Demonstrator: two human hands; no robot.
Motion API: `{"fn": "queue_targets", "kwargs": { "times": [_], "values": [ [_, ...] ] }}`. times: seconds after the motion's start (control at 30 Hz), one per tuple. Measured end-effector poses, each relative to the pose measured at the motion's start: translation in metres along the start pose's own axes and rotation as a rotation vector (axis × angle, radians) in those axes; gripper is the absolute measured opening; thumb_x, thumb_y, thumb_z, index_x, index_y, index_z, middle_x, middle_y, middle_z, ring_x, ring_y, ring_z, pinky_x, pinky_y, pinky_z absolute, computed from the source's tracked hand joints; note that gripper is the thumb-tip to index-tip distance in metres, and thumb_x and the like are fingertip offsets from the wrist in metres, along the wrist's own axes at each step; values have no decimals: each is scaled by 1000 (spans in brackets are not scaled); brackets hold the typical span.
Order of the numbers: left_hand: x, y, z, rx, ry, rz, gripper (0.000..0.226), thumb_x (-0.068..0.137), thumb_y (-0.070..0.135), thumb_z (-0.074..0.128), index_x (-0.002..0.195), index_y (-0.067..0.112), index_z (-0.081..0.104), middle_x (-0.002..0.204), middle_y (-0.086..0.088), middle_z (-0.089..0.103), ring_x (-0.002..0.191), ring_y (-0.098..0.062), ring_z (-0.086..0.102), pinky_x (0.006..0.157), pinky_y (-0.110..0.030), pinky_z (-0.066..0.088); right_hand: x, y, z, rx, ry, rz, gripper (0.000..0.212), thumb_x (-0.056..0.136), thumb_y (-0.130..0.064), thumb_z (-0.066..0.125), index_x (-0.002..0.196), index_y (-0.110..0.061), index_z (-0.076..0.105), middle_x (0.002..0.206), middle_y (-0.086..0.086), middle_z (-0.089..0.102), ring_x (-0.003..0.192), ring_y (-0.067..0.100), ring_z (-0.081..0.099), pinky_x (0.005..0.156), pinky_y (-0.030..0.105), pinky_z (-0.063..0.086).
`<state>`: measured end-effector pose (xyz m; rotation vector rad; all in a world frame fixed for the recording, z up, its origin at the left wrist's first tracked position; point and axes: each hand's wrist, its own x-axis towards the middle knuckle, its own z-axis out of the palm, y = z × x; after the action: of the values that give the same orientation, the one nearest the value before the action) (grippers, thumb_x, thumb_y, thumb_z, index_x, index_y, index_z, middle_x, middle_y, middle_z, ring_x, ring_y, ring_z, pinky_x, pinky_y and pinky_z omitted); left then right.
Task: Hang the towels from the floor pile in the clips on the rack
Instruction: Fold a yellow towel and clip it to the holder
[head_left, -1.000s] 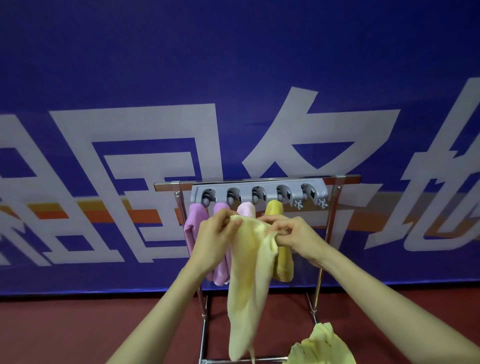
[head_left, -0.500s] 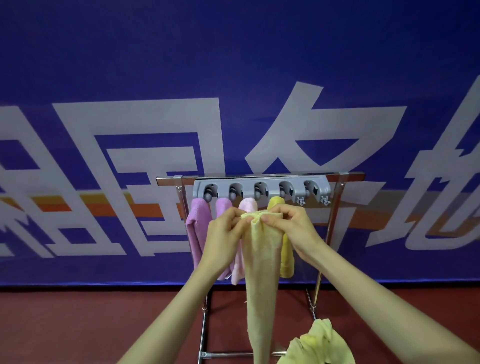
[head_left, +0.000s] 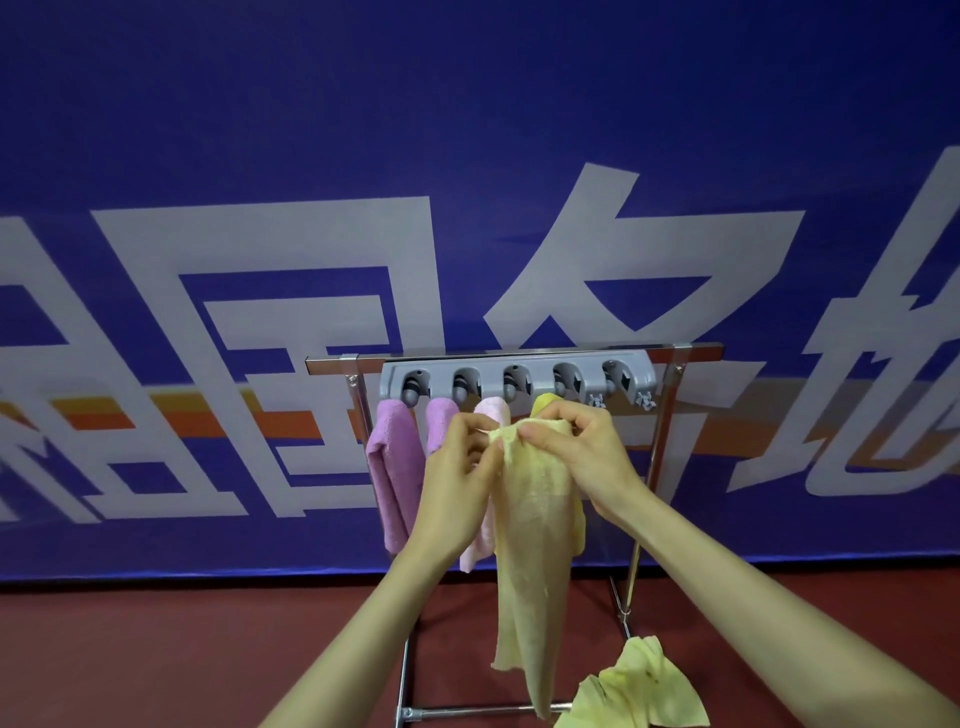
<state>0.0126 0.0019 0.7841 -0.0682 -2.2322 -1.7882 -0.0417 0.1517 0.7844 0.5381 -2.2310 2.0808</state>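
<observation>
- Red floor (head_left: 156, 649), blue banner (head_left: 467, 104) behind; towel pile (head_left: 634, 691) by the rack (head_left: 519, 354) right foot.
- Clip bar (head_left: 540, 370) holds four towels (head_left: 395, 467).
- Left hand (head_left: 457, 478) and right hand (head_left: 582, 452) pinch pale yellow towel (head_left: 535, 545).

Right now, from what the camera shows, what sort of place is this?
Probably an indoor sports hall or event venue, not a home. A blue banner with big white characters covers the wall, the floor is smooth dark red like a court surface, and the towel rack is a free-standing metal frame.
</observation>
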Motion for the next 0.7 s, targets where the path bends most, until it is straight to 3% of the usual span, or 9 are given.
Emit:
{"fn": "queue_targets", "kwargs": {
  "times": [0.13, 0.3, 0.43, 0.57, 0.63, 0.7],
  "values": [
    [-2, -3, -3, -45, 21, 19, 7, 93, 17, 53, 86, 18, 54, 70, 6, 61, 70, -14, 55, 76, -47, 50, 2, 1, -2, -63, 26, -35, 13, 76, -23, 75, 74, -11, 71, 76, 14, 63, 74, 20, 55, 76, 47, 48],
    [-4, -1, -6, 23, -45, 103, 16, 89, 28, 65, 87, 14, 60, 81, 2, 67, 77, -16, 62, 77, -27, 51, 1, 2, -1, -62, 15, -32, 15, 76, -26, 75, 76, -11, 72, 81, 22, 63, 77, 23, 57, 80, 50, 49],
    [0, -4, -12, 115, -51, 155, 13, 91, 26, 63, 86, 15, 60, 79, 3, 65, 78, -18, 61, 75, -33, 51, -1, 4, -4, -55, -14, -10, 12, 79, -22, 75, 71, -15, 69, 73, 13, 61, 72, 18, 55, 72, 40, 46],
    [9, -5, -20, 147, -53, 168, 9, 91, 17, 63, 83, 16, 59, 76, 10, 63, 74, -7, 58, 74, -30, 49, -1, 4, -11, -98, -142, 27, 33, 80, -19, 74, 65, 2, 54, 67, 2, 53, 67, 12, 50, 68, 29, 42],
    [9, -3, -22, 162, -89, 180, 10, 90, 17, 64, 82, 17, 58, 75, 9, 62, 73, -7, 57, 73, -31, 48, -1, 4, -17, -66, -201, 68, 34, 81, -13, 73, 60, 1, 49, 61, -9, 54, 62, 4, 50, 64, 20, 42],
    [8, -1, -21, 170, -117, 189, 11, 90, 17, 64, 81, 16, 58, 75, 8, 62, 73, -11, 58, 73, -32, 48, -2, 5, -23, -17, -221, 108, 32, 79, -11, 74, 65, 6, 51, 60, -6, 54, 60, 4, 51, 60, 18, 42]
  ]
}}
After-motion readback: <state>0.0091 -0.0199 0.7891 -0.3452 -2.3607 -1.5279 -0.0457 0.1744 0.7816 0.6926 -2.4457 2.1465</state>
